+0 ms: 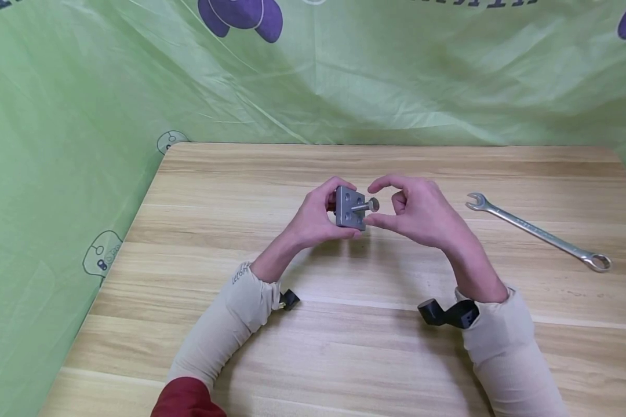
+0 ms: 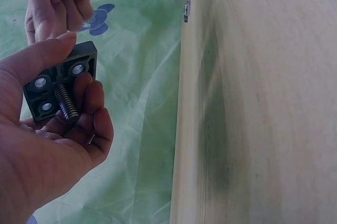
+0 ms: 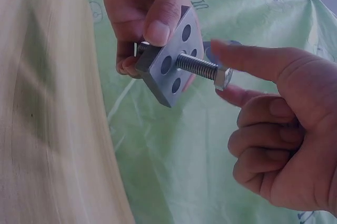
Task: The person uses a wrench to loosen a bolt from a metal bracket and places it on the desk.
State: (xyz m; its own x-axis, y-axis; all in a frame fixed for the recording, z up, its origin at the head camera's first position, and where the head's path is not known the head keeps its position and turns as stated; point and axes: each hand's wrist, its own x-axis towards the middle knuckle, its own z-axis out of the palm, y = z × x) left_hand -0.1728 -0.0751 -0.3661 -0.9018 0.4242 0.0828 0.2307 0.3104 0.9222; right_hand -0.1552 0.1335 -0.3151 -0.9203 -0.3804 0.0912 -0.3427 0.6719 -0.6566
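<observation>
A grey square plate (image 1: 346, 215) with holes near its corners is gripped at its edges by my left hand (image 1: 313, 217). Through its centre runs a hex bolt (image 3: 199, 68), its head pointing toward my right hand (image 1: 425, 211). In the left wrist view the threaded end of the bolt (image 2: 67, 103) sticks out of the plate's ribbed back, beside the curled left fingers (image 2: 95, 97). My right thumb and index finger are spread on either side of the bolt head, with small gaps visible in the head view. The other right fingers (image 3: 263, 139) are folded in.
A combination wrench (image 1: 537, 230) lies on the wooden table (image 1: 344, 347) to the right of my right hand. Green sheeting (image 1: 396, 87) hangs behind the table and along its left side. Black wrist cameras (image 1: 448, 314) sit at both cuffs.
</observation>
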